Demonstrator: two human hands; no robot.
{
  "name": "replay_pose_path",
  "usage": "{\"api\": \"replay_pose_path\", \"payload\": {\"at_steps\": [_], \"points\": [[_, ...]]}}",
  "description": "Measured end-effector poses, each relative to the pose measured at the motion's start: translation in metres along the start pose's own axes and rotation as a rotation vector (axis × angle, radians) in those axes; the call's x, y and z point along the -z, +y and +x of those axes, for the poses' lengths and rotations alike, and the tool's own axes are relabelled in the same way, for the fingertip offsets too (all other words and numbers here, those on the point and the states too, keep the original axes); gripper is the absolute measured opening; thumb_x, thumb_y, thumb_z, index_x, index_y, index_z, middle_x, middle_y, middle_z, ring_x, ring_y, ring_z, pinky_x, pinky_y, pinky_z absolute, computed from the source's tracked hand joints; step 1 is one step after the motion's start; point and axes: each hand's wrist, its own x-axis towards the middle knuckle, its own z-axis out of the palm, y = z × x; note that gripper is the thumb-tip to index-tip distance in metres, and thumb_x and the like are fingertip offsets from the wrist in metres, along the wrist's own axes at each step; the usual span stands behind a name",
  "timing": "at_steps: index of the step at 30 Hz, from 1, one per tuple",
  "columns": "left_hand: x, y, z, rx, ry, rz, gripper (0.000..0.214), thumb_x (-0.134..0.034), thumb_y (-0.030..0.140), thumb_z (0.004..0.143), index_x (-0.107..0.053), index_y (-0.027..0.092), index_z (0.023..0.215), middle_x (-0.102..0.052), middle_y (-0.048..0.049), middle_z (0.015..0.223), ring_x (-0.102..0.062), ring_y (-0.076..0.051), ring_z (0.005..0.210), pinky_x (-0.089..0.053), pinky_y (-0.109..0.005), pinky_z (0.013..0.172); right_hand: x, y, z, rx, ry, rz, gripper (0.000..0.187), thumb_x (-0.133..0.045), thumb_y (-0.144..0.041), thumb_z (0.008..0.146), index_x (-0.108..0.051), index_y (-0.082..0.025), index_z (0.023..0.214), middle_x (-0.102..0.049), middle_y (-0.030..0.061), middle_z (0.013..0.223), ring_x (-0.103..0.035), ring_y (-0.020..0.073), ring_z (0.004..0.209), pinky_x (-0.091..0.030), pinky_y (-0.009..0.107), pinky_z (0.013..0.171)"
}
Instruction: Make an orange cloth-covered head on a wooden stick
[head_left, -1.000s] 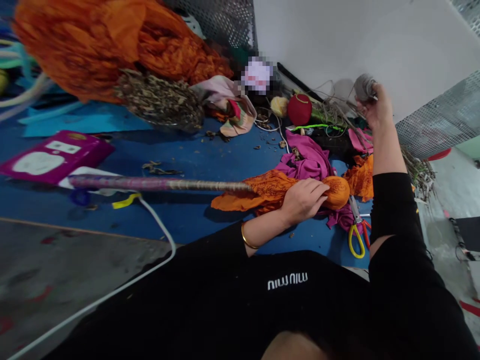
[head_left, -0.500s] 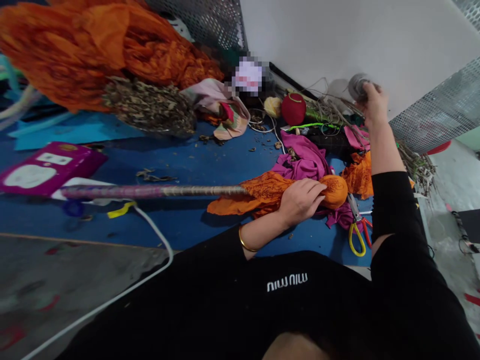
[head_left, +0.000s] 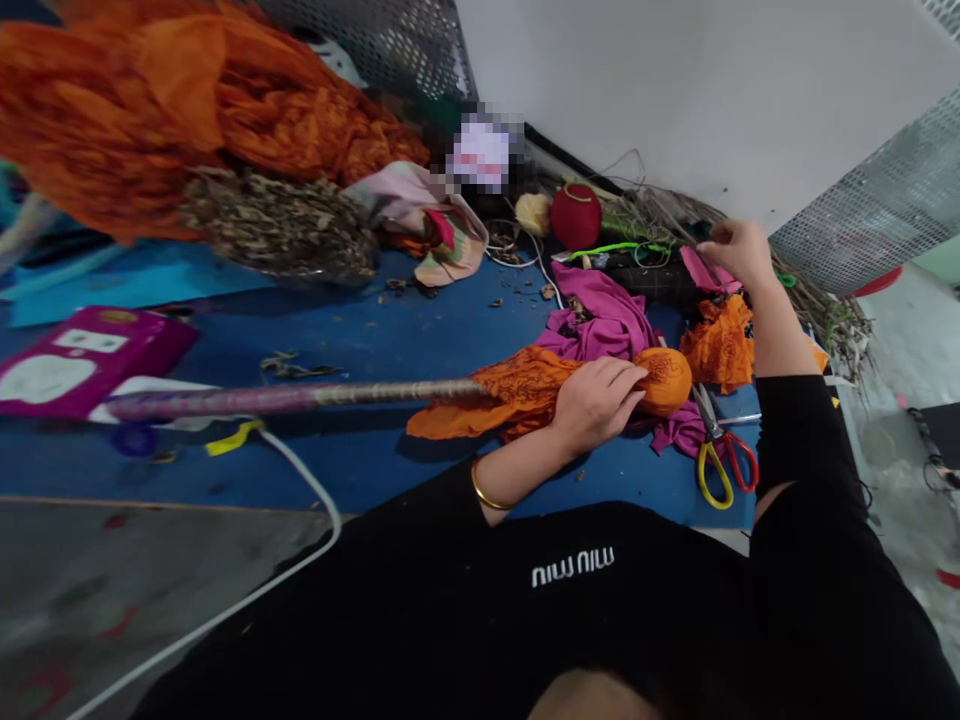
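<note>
My left hand (head_left: 592,405) is wrapped round an orange printed cloth (head_left: 517,385), just below the round ball (head_left: 665,380) that the cloth covers. From the cloth's other end a long wrapped stick (head_left: 300,398) runs left across the table. My right hand (head_left: 739,252) is over the back right of the table, thumb and fingertips pinched together. Whether anything is between them I cannot make out. Under its fingertips are thin twigs (head_left: 667,205) and a pink cloth piece (head_left: 705,272). Scissors (head_left: 721,450) with yellow and red handles lie right of the ball.
On the blue table (head_left: 442,320) lie a magenta cloth (head_left: 600,310), a red yarn ball (head_left: 576,215), a bag of dried leaves (head_left: 277,220) and a purple box (head_left: 97,360). Orange fabric (head_left: 187,100) is heaped at the back left. A white cable (head_left: 315,490) hangs over the front edge.
My right hand has come down toward the twigs; the grey roll it held is no longer visible. My left hand keeps its grip on the orange cloth. The view has shifted slightly.
</note>
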Motion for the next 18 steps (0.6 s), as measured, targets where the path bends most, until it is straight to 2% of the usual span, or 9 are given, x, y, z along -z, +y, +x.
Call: {"api": "replay_pose_path", "payload": {"at_steps": [2, 6, 8, 10, 12, 14, 18], "points": [[0.000, 0.000, -0.001, 0.012, -0.019, -0.003, 0.018, -0.062, 0.023, 0.100, -0.070, 0.015, 0.113, -0.077, -0.0104, 0.103, -0.072, -0.023, 0.096, -0.059, -0.035, 0.084, -0.004, 0.009, -0.021, -0.045, -0.011, -0.060, 0.042, -0.077, -0.048, 0.083, -0.075, -0.021, 0.115, -0.076, 0.0152, 0.122, -0.070, 0.0365, 0.114, -0.056, 0.052, 0.102], [0.001, -0.001, -0.002, 0.005, -0.010, 0.004, 0.019, -0.061, 0.027, 0.102, -0.070, 0.015, 0.114, -0.077, -0.0103, 0.101, -0.071, -0.023, 0.092, -0.059, -0.035, 0.082, -0.023, 0.016, -0.047, -0.072, -0.027, -0.065, 0.076, -0.086, -0.045, 0.076, -0.062, -0.015, 0.141, -0.066, 0.0219, 0.141, -0.063, 0.0398, 0.130, -0.052, 0.053, 0.111], [0.001, -0.002, -0.002, -0.008, 0.005, 0.008, 0.019, -0.060, 0.027, 0.102, -0.070, 0.015, 0.113, -0.077, -0.0098, 0.100, -0.070, -0.022, 0.090, -0.058, -0.034, 0.080, -0.033, 0.017, -0.053, -0.050, -0.025, -0.038, 0.069, -0.080, -0.039, 0.082, -0.061, -0.015, 0.143, -0.064, 0.0215, 0.144, -0.062, 0.0391, 0.132, -0.051, 0.052, 0.112], [0.002, -0.002, -0.001, -0.016, 0.010, 0.008, 0.018, -0.061, 0.026, 0.102, -0.070, 0.015, 0.112, -0.076, -0.0095, 0.099, -0.070, -0.022, 0.089, -0.058, -0.034, 0.078, -0.040, 0.017, -0.059, -0.021, -0.007, -0.018, 0.049, -0.068, -0.030, 0.089, -0.067, -0.018, 0.136, -0.066, 0.0189, 0.143, -0.064, 0.0377, 0.130, -0.052, 0.051, 0.110], [0.003, -0.002, -0.001, -0.017, 0.014, 0.002, 0.017, -0.062, 0.026, 0.101, -0.069, 0.015, 0.113, -0.076, -0.0093, 0.099, -0.070, -0.022, 0.089, -0.058, -0.034, 0.078, -0.043, 0.016, -0.067, 0.020, 0.021, -0.015, 0.040, -0.059, -0.024, 0.090, -0.071, -0.021, 0.128, -0.068, 0.0160, 0.138, -0.065, 0.0364, 0.126, -0.053, 0.050, 0.108], [0.003, -0.002, -0.002, -0.013, 0.015, -0.008, 0.017, -0.063, 0.025, 0.101, -0.067, 0.016, 0.115, -0.076, -0.0090, 0.100, -0.071, -0.023, 0.090, -0.060, -0.035, 0.079, -0.042, 0.015, -0.076, 0.079, 0.008, -0.038, 0.040, -0.057, -0.025, 0.091, -0.071, -0.022, 0.128, -0.069, 0.0151, 0.134, -0.066, 0.0353, 0.123, -0.054, 0.048, 0.105], [0.005, -0.002, -0.002, -0.013, 0.025, -0.039, 0.018, -0.065, 0.023, 0.099, -0.065, 0.018, 0.117, -0.076, -0.0090, 0.100, -0.072, -0.024, 0.090, -0.062, -0.037, 0.079, -0.036, 0.015, -0.091, 0.205, -0.124, -0.092, 0.046, -0.060, -0.038, 0.094, -0.068, -0.019, 0.135, -0.069, 0.0164, 0.129, -0.067, 0.0344, 0.118, -0.055, 0.044, 0.102]]}}
